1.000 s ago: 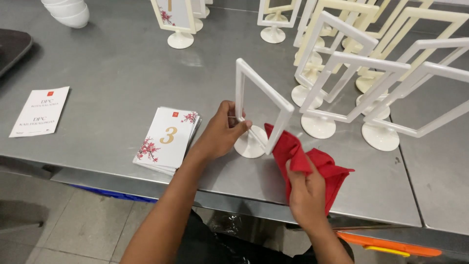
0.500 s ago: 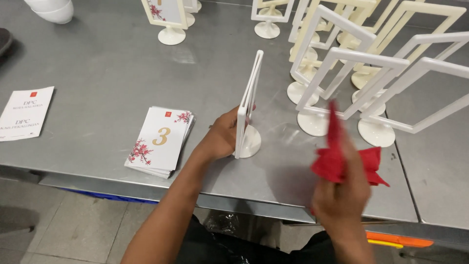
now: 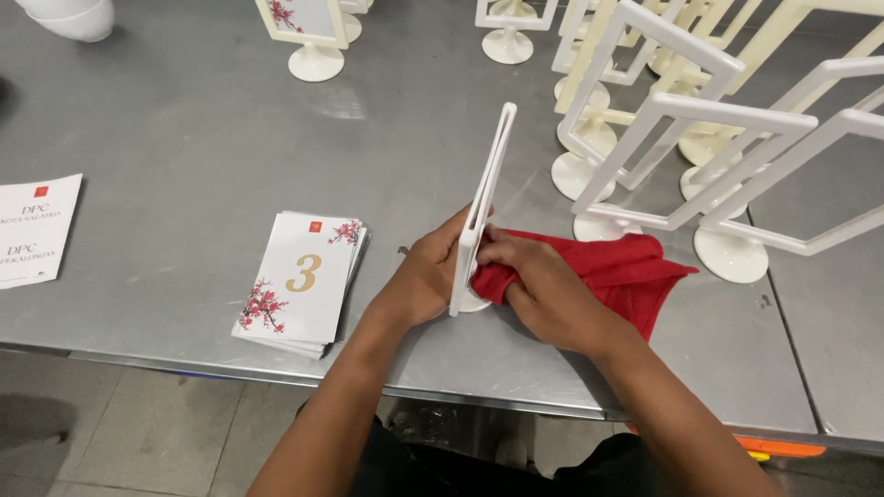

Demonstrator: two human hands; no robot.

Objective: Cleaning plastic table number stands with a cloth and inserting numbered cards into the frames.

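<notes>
From my feed I've got both hands at the near edge of the steel table (image 3: 184,138). Left hand (image 3: 425,276) is closed round the lower part of a white frame (image 3: 483,202), fingers wrapped on its near edge just above the base, holding it upright & edge-on to me. Right hand (image 3: 543,290) is clenched on a red cloth (image 3: 626,271), bunching it vs. the frame's right face low down, near the foot; the rest of the cloth trails out to the right, flat on the table. Frame sits approx. centre of view, its round foot mostly hidden behind the hands, touching the table. Just left of the left wrist: a card stack (image 3: 302,281), white w/ a gold numeral & red blossom print, square-ish to the table edge, not touched. Far left, partly cut off: a white sheet (image 3: 32,230) w/ dark print & a small red mark. Behind the cloth to the right: a cluster of empty frames (image 3: 700,138), white & cream, on round feet, several leaning across each other; nearest foot is just beside the cloth, can't tell if it touches. Top of view: one filled frame (image 3: 308,23) w/ a blossom card in it, plus another stand (image 3: 511,28) near it. Top left corner: a white rounded object (image 3: 69,14), cut off. Below the table edge, grey floor tiles (image 3: 110,414) & an orange strip (image 3: 778,448) lower right.
</notes>
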